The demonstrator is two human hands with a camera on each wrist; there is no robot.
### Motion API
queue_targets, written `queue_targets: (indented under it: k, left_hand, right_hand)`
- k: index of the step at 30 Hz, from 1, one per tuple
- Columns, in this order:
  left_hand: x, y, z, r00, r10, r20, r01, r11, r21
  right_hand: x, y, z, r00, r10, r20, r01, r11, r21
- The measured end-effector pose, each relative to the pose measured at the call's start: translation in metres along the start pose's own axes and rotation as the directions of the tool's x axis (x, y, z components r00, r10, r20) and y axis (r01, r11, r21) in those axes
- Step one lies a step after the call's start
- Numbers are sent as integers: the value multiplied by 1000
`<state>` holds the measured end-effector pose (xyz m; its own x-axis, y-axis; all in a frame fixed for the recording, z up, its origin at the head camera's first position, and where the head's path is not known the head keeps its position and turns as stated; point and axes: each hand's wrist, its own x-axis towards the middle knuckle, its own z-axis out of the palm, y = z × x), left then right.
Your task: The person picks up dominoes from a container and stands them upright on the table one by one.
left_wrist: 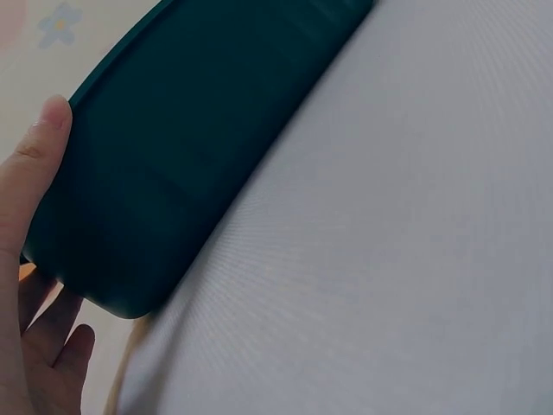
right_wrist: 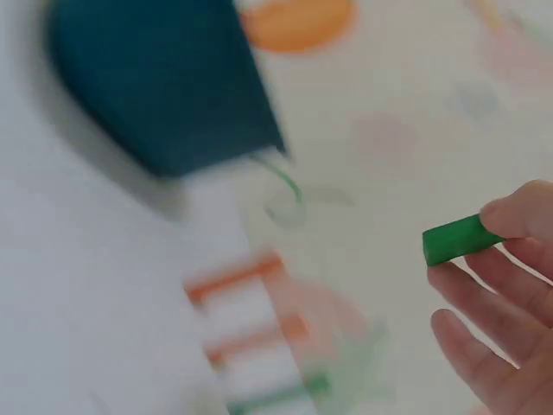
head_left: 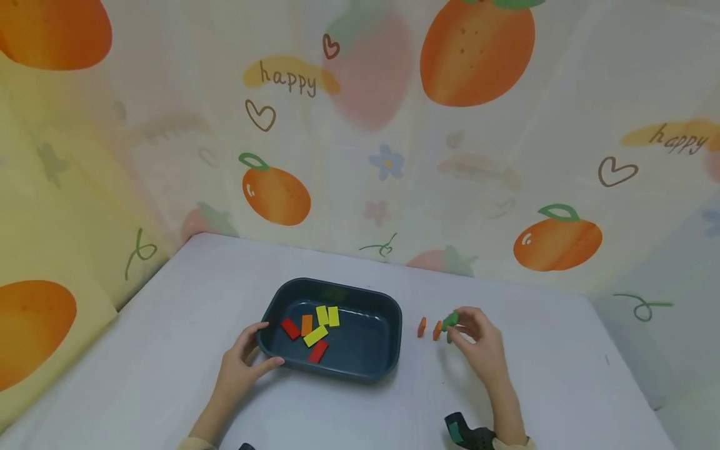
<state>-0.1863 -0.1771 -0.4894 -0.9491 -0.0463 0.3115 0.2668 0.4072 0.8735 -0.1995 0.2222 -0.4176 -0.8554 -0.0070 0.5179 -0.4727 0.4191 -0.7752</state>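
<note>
My left hand (head_left: 240, 359) holds the left end of a dark teal tray (head_left: 365, 340), thumb at the near side and fingers at the left rim. In the left wrist view the thumb presses the tray wall (left_wrist: 164, 164). Between the thumb and fingers of my right hand (head_left: 480, 347) is a green domino block (right_wrist: 456, 239), held above the table. Below and beside that hand, two orange blocks (head_left: 422, 327) and another green block (right_wrist: 281, 394) stand upright in a row, blurred in the right wrist view.
Inside the tray lie red blocks (head_left: 290, 329), an orange block (head_left: 306, 325) and several yellow blocks (head_left: 315, 336). A white table (head_left: 405, 412) carries everything. Behind it hangs a fruit-patterned cloth (head_left: 337, 187). A black device (head_left: 469, 431) sits by the right wrist.
</note>
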Motion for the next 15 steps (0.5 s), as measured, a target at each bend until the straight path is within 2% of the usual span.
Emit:
queue_targets:
  k: [1,3,6,8,11,15]
  left_hand:
    - [0,0,1,1000,-2,-5,2,1000,2]
    - [0,0,2,1000,4,-10,-4,1000,7]
    - [2,-2,1,1000,31,-1,-31,1000,5]
    - [2,-2,1,999,44,-1,-44,999,2]
    - [2,-3,0,999,42,-5,-42,999,13]
    - [-1,-2,1,999,38,-5,-38,999,27]
  right_hand:
    - [-1,12,-11,1000,-6,-18,6,999,35]
    - [-1,24,-26,998,26,-62,-24,1000,19]
    - [-7,48,-38,996,49,-81,-52,998,-31]
    - [-10,54,-38,992,102,-78,-110,988,-107]
    - [-13,62,-34,985,163,-58,-170,973,-157]
    - [-19,67,-29,970,240,-37,-242,954,-177]
